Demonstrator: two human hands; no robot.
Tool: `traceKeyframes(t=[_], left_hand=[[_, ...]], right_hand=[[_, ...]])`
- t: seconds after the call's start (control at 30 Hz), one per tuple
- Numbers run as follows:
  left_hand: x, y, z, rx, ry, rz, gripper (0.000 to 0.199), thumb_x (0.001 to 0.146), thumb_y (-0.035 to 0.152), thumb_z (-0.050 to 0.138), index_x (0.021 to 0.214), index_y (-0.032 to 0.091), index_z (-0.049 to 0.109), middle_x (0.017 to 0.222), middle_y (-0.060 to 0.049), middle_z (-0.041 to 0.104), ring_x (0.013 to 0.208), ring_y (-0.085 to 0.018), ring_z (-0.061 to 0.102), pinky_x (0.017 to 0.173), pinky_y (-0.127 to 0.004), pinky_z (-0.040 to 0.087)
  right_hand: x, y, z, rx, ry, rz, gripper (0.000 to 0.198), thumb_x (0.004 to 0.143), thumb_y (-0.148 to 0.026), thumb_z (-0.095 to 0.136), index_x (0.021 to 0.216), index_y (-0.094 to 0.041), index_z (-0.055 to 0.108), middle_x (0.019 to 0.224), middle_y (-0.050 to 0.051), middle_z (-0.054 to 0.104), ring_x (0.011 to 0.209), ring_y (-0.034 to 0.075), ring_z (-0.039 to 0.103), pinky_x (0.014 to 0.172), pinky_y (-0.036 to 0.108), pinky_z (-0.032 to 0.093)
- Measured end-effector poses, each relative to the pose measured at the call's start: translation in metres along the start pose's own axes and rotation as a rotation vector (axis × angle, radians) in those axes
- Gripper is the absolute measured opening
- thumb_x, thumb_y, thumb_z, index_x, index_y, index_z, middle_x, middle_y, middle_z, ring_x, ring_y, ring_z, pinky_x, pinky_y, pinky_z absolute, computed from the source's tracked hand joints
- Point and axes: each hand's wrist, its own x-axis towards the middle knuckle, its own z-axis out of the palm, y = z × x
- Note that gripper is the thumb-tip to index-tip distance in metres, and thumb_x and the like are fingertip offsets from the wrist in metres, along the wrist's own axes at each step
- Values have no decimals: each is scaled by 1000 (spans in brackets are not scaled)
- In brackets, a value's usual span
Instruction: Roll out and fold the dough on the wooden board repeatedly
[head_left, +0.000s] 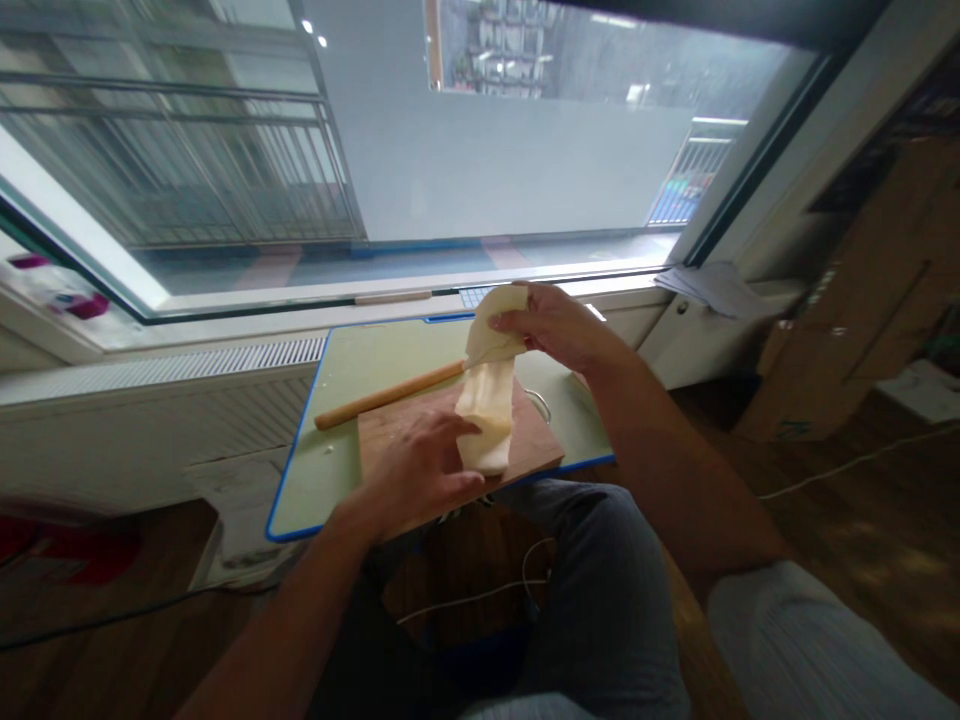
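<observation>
A long, pale strip of dough (pixel 487 395) rises from a wooden cutting board (pixel 397 420), its upper end lifted and folded over. My right hand (pixel 551 322) pinches that raised end between thumb and fingers. Low on the strip, my left hand (pixel 424 465) lies at its left edge, with thumb and fingers apart and fingertips touching the dough. A wooden rolling pin (pixel 390 393) lies slantwise behind the board, its right end passing behind the dough.
Beneath the board is a small pale-green table (pixel 300 490) with a blue rim. A curved metal handle (pixel 538 404) shows right of the dough. Behind stand a radiator (pixel 225 365) and a window. Cardboard boxes (pixel 847 310) are at the right; my knees are below the table.
</observation>
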Motion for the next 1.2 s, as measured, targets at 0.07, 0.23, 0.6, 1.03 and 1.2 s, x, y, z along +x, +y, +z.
traceKeyframes(t=[0.07,0.23,0.6,1.03,1.2], left_hand=[[-9,12,9,63,-67,76,48,86,44,83,131,33,74,141,-6,71,130,-32,63,115,-52,48],[-4,12,16,240,-105,188,26,103,41,62,120,28,77,127,-9,77,121,-30,67,113,-53,46],[22,8,10,97,59,41,27,108,37,49,105,24,73,105,-8,75,97,-24,68,90,-39,53],[26,3,8,-113,295,-61,27,104,42,54,107,22,73,104,-7,78,94,-22,70,88,-37,56],[28,6,7,-183,341,-90,31,103,47,56,108,22,73,108,-8,79,94,-22,70,85,-36,58]], right_hand=[[1,2,0,22,-1,-16,29,74,-33,90,94,-24,71,90,4,75,88,23,74,72,35,65],[5,6,0,46,17,-30,27,75,-30,89,93,-24,70,93,5,76,89,24,74,74,38,67],[28,-1,4,9,117,-3,36,73,-26,91,102,-24,71,92,6,73,92,27,73,75,41,69],[45,13,-18,55,279,-15,34,75,-29,84,106,-23,69,89,4,70,91,23,72,76,39,68],[51,20,-28,76,339,-4,26,74,-24,83,93,-23,65,88,1,69,88,21,72,81,41,68]])
